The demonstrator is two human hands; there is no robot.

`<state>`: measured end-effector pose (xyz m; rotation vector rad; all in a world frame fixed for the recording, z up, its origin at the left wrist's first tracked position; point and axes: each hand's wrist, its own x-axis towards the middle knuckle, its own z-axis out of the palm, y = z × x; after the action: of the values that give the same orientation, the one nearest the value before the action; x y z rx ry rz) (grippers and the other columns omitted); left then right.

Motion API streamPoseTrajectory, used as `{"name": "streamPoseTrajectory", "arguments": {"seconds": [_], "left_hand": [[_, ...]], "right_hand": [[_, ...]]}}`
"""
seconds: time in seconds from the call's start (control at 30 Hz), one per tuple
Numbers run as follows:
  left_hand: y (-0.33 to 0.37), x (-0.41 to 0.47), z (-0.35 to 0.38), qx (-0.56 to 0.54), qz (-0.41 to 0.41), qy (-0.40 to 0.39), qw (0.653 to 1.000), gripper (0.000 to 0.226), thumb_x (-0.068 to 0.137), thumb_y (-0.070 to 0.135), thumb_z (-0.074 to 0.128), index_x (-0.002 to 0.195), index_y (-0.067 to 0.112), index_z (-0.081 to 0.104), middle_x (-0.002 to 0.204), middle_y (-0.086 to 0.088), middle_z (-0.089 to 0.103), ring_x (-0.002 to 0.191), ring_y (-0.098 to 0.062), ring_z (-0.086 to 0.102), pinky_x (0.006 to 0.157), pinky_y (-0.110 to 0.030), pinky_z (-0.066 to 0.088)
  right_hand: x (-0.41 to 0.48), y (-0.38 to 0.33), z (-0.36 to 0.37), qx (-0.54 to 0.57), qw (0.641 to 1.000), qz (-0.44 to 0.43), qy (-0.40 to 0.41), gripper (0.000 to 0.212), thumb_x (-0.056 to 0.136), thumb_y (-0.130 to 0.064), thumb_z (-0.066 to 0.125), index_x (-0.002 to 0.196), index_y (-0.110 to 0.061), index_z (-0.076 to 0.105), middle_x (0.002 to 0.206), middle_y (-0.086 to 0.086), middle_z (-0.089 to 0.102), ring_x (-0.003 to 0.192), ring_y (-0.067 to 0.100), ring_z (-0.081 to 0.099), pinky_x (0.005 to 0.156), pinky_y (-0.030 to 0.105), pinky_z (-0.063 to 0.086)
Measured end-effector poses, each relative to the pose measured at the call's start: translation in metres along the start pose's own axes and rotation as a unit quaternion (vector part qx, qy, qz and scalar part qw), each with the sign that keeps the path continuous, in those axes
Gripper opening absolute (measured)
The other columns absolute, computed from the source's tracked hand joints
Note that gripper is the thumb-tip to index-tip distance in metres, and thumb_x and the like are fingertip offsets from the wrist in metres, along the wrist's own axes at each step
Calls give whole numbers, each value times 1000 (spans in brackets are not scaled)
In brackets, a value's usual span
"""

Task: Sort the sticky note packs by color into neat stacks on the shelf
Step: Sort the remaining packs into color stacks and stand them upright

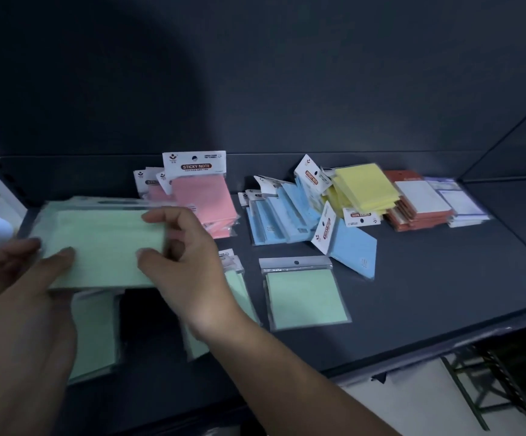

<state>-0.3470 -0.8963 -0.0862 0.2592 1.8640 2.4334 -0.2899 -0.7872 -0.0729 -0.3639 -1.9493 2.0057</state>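
Pinching a green pack stack [104,247] by its ends between left hand [19,297] and right hand [189,262]. Partly covering, just beneath the grip, possibly more green packs [95,335].

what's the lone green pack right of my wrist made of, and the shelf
Green pack: likely a matte paper pad in a clear glossy plastic sleeve; its edges glint. Shelf: probably dark painted metal, matte, given its thin flat front edge.
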Motion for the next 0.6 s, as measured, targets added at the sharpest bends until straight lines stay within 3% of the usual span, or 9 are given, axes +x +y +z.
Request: {"name": "streamPoseTrajectory", "arguments": {"seconds": [0.07, 0.13, 0.27, 0.4, 0.5, 0.53, 0.6], "left_hand": [[-5, -6, 5, -36, -21, -11, 999, 27, 75, 6, 66, 91, 24, 53, 84, 20, 65, 83, 7, 62, 74, -11, 52], [-8, -20, 24, -24, -48, -55, 997, 34, 78, -11, 54, 89, 21, 58, 82, 16, 68, 77, 3, 63, 69, -11, 52], [-16, -48, 70, 70, -129, -172, 974, 45, 79, -15, 56, 97, 25, 64, 83, 1, 71, 69, -7, 64, 60, -13, 51], [-32, -60, 101, 259, -84, -266, 925, 46, 80, 3, 68, 108, 37, 57, 118, 5, 51, 97, -10, 55, 85, -18, 43], [-41, -70, 117, 319, -73, -307, 894, 53, 80, 12, 69, 128, 23, 48, 126, 11, 31, 111, -8, 44, 101, -20, 34], [-44, -72, 121, 332, -76, -316, 885, 56, 81, 14, 68, 132, 21, 45, 126, 13, 27, 115, -6, 41, 101, -18, 30], [-45, -74, 124, 355, -82, -324, 873, 58, 83, 18, 66, 136, 19, 40, 127, 15, 24, 114, 2, 35, 93, -7, 24]], "right_hand": [[-8, 0, -23, -5, 1000, -9, 23, 37, 79, 2, 54, 102, -26, 59, 62, -8, 37, 49, 4, 32, 48, 16, 29], [-16, 4, -49, -3, 997, -5, 71, 36, 82, 5, 52, 103, -22, 62, 68, -7, 45, 47, 2, 34, 47, 12, 27], [-30, 16, -102, -67, 986, -18, 154, 29, 81, -6, 59, 107, -19, 64, 86, -9, 57, 63, -7, 47, 67, 12, 35], [-42, 23, -149, -128, 974, 40, 180, 29, 83, -3, 62, 101, -26, 66, 83, -11, 53, 62, -8, 51, 65, 11, 36], [-49, 28, -170, -201, 960, 72, 182, 28, 84, -4, 62, 97, -29, 64, 107, -8, 58, 96, -8, 55, 89, 14, 42], [-51, 30, -173, -226, 954, 79, 181, 26, 85, -6, 62, 101, -26, 64, 112, -7, 57, 105, -2, 55, 94, 15, 39], [-53, 34, -177, -299, 934, 88, 173, 27, 86, -12, 61, 111, -22, 62, 115, -6, 54, 111, 7, 53, 90, 13, 36]]}}
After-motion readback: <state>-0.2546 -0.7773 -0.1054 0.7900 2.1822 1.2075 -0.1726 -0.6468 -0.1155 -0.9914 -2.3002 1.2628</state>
